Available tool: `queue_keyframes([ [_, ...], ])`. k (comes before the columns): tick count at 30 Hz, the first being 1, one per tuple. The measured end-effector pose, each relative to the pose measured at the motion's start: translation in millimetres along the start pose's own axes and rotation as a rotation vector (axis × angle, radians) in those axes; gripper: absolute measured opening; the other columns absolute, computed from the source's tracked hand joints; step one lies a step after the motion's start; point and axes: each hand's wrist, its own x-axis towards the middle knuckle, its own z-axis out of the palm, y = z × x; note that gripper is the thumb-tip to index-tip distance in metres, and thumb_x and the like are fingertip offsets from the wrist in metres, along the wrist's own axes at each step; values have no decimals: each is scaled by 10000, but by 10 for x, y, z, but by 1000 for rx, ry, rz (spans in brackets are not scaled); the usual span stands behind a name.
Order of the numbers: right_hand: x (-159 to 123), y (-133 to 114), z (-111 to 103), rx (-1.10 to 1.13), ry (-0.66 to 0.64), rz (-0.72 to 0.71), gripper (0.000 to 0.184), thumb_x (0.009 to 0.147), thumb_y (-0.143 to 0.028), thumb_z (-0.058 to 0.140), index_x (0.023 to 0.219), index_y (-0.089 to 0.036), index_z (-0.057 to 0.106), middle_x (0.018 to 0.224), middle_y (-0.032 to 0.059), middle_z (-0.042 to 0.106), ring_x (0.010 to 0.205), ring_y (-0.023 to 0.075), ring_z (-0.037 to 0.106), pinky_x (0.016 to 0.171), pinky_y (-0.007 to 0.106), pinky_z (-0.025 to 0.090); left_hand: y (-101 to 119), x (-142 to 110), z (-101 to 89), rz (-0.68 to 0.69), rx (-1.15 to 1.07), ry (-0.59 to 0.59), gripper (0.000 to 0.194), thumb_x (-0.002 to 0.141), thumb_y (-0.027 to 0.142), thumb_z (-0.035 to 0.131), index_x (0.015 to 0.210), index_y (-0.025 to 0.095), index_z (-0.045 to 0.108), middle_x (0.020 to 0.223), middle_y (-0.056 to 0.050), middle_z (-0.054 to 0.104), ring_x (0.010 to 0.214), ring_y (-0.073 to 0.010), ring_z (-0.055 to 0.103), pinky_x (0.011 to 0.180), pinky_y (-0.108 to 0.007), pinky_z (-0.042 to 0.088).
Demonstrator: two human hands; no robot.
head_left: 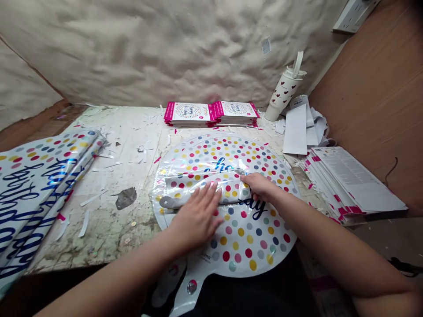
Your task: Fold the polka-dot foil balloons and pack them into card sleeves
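Note:
A flat foil balloon [241, 246], white with coloured dots and blue lettering, lies at the front of the table, its tail hanging over the edge. On top rests a narrow folded dotted foil balloon [198, 182]. From its left end pokes the grey, rounded, holed tip of what looks like a steel ruler [165, 202]. My left hand [200, 215] lies flat, fingers stretched, on the folded balloon's lower edge. My right hand [259, 185] pinches the folded balloon's right end between thumb and fingers; whether it also grips the ruler is hidden.
More dotted foil balloons [39, 185] lie at the left. Two stacks of pink-edged printed packs [191, 112] stand at the back. A white tumbler with hearts [284, 90], crumpled white paper [299, 125] and a pile of printed cards [357, 180] are at right. Paper scraps litter the table.

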Motion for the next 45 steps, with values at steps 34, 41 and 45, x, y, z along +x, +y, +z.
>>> queue_keyframes([
  [34, -518, 663, 329, -528, 14, -1340, 355, 871, -140, 432, 1197, -230, 541, 1177, 63, 609, 1127, 173, 536, 1013, 415, 345, -54, -160, 224, 311, -219, 28, 381, 892, 171, 390, 1257, 183, 499, 1308, -134, 494, 1249, -269, 396, 1024, -447, 337],
  [41, -365, 289, 187, 26, -152, -350, 200, 850, -288, 463, 891, -183, 629, 747, 43, 689, 668, 180, 658, 618, 308, 534, -77, 90, -85, -511, -835, -149, 337, 822, 471, 448, 744, 198, 630, 673, -13, 635, 618, -170, 598, 555, -251, 476],
  [45, -238, 96, 107, 60, -57, -121, 322, 914, -383, 331, 974, -156, 552, 764, 105, 673, 634, 214, 649, 553, 352, 525, -165, 464, -130, -864, -1024, -288, 326, 743, 495, 542, 646, 184, 533, 506, 19, 534, 387, -111, 473, 384, -209, 354],
])
